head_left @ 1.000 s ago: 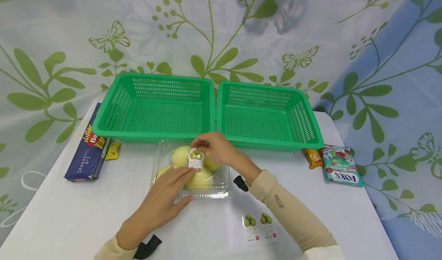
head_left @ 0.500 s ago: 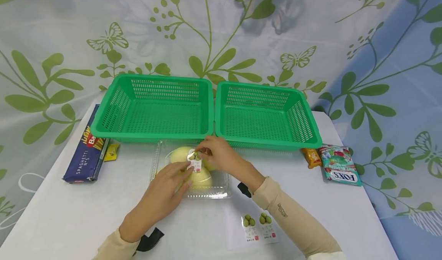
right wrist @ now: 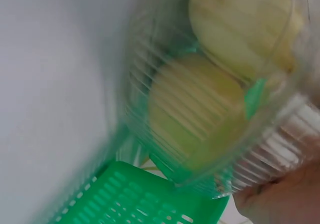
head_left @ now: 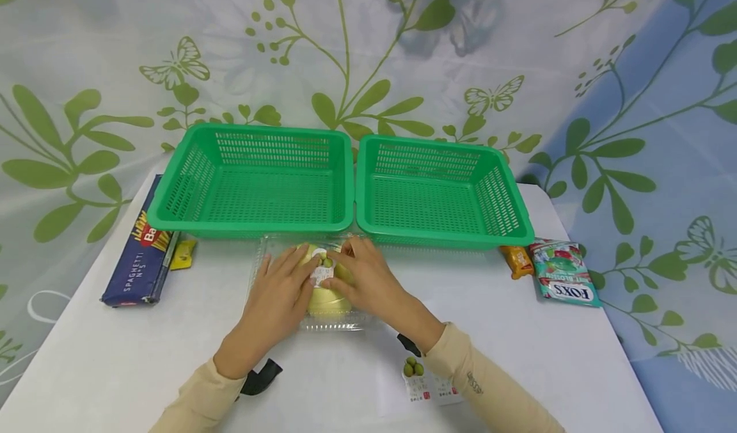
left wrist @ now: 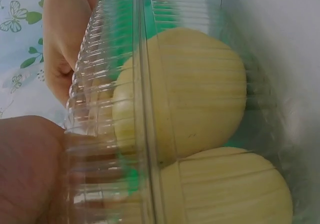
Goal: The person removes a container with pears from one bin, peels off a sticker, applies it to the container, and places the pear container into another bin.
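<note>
A clear plastic clamshell box (head_left: 336, 323) with pale yellow round fruits (head_left: 327, 302) inside stands in front of the green baskets. On its lid lies a white label (head_left: 321, 275) printed with green fruits. My left hand (head_left: 272, 299) rests on the lid's left side, fingers extended, tips at the label's left edge. From the right, my right hand (head_left: 374, 286) lies over the lid with thumb and fingers touching the label's right side. Both wrist views show the fruits (left wrist: 185, 94) through the ribbed box wall (right wrist: 195, 129); the fingertips are hidden there.
Two green baskets, left (head_left: 253, 225) and right (head_left: 443, 236), stand behind the box. A spaghetti box (head_left: 135, 260) and yellow packet (head_left: 183, 254) are at left; an orange packet (head_left: 517, 262) and FOX'S bag (head_left: 564, 273) at right. A label sheet (head_left: 414, 382) lies in front.
The right hand has gone from pinching the label's upper part to lying spread on the lid. The left hand has moved up along the lid, beside the label.
</note>
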`<control>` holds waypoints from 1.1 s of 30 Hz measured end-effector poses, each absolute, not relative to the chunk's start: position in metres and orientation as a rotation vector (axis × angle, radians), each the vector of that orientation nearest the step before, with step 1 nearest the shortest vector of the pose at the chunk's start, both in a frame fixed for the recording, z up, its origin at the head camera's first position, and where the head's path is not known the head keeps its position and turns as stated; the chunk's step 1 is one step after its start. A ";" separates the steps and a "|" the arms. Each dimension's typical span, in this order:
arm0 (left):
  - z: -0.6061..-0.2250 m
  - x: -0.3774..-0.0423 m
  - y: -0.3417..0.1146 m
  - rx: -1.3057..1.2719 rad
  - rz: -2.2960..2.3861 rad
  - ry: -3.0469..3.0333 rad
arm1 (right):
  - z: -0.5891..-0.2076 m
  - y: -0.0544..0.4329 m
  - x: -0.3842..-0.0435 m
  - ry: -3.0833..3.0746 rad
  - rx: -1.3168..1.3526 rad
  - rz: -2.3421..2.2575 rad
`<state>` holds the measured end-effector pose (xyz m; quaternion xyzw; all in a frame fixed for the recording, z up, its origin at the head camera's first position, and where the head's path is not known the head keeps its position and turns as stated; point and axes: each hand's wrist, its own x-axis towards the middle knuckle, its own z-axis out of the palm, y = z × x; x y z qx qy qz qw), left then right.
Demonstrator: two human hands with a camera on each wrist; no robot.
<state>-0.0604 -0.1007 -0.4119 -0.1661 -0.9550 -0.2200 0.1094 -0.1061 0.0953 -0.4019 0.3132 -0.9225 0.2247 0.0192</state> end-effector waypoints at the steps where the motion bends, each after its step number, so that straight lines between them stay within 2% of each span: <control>1: -0.412 -0.061 -0.101 -0.477 -0.638 -2.821 | -0.403 0.095 -0.106 -2.857 0.963 0.688; 15: -0.410 -0.064 -0.104 -0.359 -0.568 -2.939 | -0.417 0.094 -0.100 -2.761 0.889 0.840; 33: -0.407 -0.053 -0.102 -0.371 -0.455 -2.967 | -0.423 0.097 -0.091 -2.682 0.873 0.967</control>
